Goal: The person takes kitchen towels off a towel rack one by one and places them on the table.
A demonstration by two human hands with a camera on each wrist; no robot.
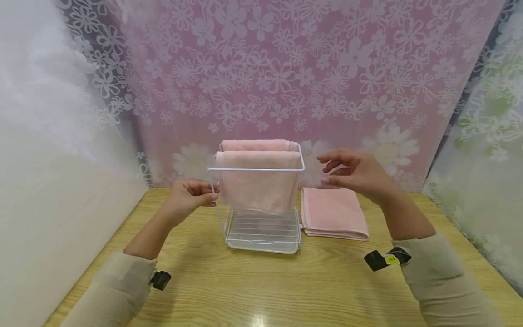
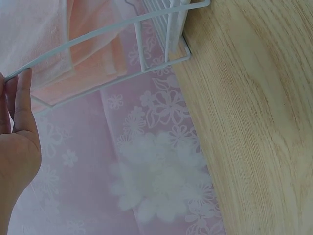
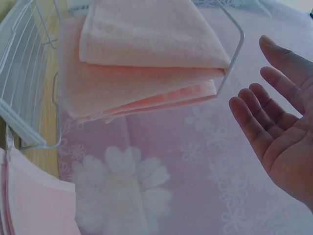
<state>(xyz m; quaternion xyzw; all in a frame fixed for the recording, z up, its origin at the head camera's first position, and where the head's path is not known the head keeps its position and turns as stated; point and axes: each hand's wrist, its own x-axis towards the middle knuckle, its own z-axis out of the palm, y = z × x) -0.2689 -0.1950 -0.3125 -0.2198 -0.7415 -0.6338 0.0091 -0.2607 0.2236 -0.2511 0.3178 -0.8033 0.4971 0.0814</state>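
Observation:
A white wire rack (image 1: 261,242) stands on the table, with pink towels (image 1: 258,181) draped over its upper bars. My left hand (image 1: 189,200) pinches the rack's left upright between thumb and fingers. In the left wrist view, the fingers of that hand (image 2: 18,132) meet the white wire near the towel's edge. My right hand (image 1: 354,175) hovers right of the rack, touching nothing, its fingers loosely bent. The right wrist view shows this hand (image 3: 288,127) with spread fingers, apart from the rack's wire corner and the hanging towels (image 3: 151,44).
A folded pink towel (image 1: 335,213) lies on the wooden table (image 1: 253,286) just right of the rack, below my right hand. The rack's base holds a shallow tray under its wire shelf. A pink floral curtain (image 1: 286,81) hangs close behind.

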